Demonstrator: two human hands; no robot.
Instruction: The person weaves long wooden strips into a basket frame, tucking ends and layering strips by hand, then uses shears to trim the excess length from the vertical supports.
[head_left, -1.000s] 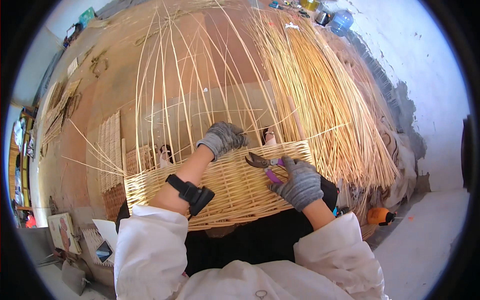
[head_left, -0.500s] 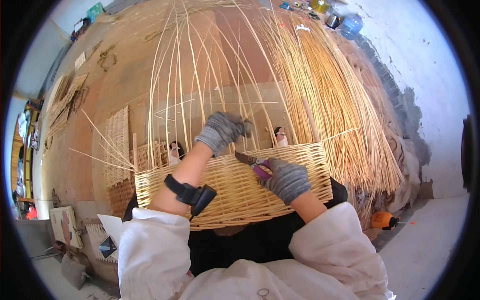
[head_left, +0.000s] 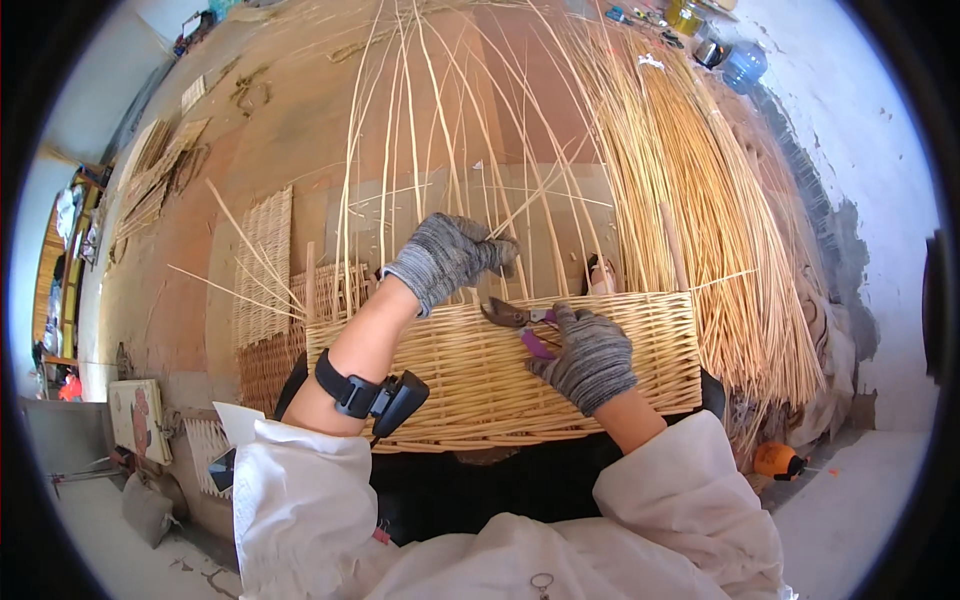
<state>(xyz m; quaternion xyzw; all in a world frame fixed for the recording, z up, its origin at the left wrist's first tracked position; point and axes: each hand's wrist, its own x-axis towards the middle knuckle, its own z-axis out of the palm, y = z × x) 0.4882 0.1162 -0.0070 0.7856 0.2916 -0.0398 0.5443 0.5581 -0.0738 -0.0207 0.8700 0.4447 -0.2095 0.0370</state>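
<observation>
A woven willow panel (head_left: 470, 380) lies across my lap, with long pale stakes (head_left: 413, 120) rising from its far edge and spreading away over the floor. My left hand (head_left: 450, 260), in a grey knit glove, is closed just beyond that edge, pinching thin willow rods (head_left: 532, 206) that stick out up and to the right. My right hand (head_left: 592, 362), gloved the same way, grips pruning shears (head_left: 508, 313) with purple handles. Their dark blades point left over the panel's far edge, below my left fingers. Part of the handles is hidden in my right palm.
A thick heap of loose willow rods (head_left: 700, 220) lies at the right. Finished woven panels (head_left: 265, 255) rest on the floor to the left. A large blue water bottle (head_left: 744, 68) stands far right; an orange round object (head_left: 777, 461) sits near right. Rod ends jut out beside the panel.
The whole view has shifted, moving the scene rightward. My left hand, blurred before, now shows thin rods in its fingers. The shears stay in my right hand near the panel's far edge.
</observation>
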